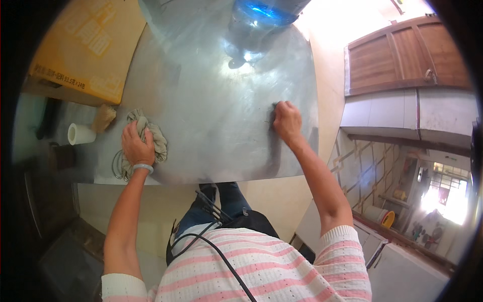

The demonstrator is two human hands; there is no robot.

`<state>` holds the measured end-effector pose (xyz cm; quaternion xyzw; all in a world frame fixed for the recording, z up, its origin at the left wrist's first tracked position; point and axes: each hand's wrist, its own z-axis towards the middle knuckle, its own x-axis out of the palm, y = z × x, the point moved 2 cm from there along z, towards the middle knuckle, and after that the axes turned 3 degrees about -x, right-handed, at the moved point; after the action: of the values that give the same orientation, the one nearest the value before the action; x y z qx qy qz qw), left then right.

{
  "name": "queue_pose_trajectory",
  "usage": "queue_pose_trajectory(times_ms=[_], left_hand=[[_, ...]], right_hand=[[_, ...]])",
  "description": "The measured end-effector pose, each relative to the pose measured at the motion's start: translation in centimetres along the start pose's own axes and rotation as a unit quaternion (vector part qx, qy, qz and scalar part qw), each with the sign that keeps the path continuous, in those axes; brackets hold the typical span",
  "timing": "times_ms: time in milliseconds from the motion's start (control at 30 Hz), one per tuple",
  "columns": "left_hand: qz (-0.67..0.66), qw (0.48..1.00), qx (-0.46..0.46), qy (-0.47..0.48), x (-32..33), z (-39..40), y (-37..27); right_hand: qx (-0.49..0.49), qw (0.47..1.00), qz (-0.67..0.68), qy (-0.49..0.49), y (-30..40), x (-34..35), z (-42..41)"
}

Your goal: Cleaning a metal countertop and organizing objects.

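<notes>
My left hand (137,142), with a pale bangle at the wrist, rests on a crumpled beige cloth (160,141) near the left front of a metal-topped table (211,128). Its fingers are bent over the cloth; a thin loop of wire or cord (117,166) shows beside it. My right hand (287,120) is curled, knuckles up, at the right part of the tabletop. A small dark thing (272,113) shows at its fingertips, too hidden to name; whether the hand grips it is unclear.
A yellow cardboard box (86,64) bearing writing stands at the back left. Near it are a white roll (82,134) and a tan, rough-edged piece (104,117). A large clear plastic bottle (260,30) lies at the far edge. Wooden cabinets (400,56) stand at the right.
</notes>
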<state>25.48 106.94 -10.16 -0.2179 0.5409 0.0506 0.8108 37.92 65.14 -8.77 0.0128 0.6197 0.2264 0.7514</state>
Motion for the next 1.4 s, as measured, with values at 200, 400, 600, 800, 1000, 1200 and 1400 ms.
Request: queue_pose_trajectory(times_ms=[200, 400, 600, 800, 1000, 1200, 1400], left_hand=[[-0.004, 1.000, 0.014, -0.027, 0.0, -0.3, 0.3], [0.000, 1.000, -0.009, -0.014, -0.1, -0.5, 0.5], [-0.003, 1.000, -0.001, -0.014, -0.1, -0.2, 0.1], [-0.002, 0.999, 0.008, -0.032, -0.2, -0.5, 0.7], [0.000, 1.000, -0.007, -0.012, 0.0, -0.4, 0.7], [-0.010, 1.000, 0.001, -0.020, -0.1, -0.2, 0.0], [0.010, 1.000, -0.013, -0.012, -0.1, -0.5, 1.0]], right_hand=[[-0.080, 0.993, 0.047, 0.069, 3.2, 0.8, -3.8], [-0.106, 0.986, -0.030, 0.126, 4.5, 0.9, -3.9], [0.011, 0.990, -0.092, 0.102, 1.4, -0.3, -1.0], [-0.096, 0.989, -0.022, 0.112, 4.5, 1.1, -3.7], [-0.081, 0.989, -0.041, 0.118, 5.1, 1.9, -4.6], [-0.016, 0.996, -0.054, 0.069, 1.7, 0.2, -1.6], [-0.155, 0.985, 0.024, 0.065, 6.0, 3.3, -4.7]])
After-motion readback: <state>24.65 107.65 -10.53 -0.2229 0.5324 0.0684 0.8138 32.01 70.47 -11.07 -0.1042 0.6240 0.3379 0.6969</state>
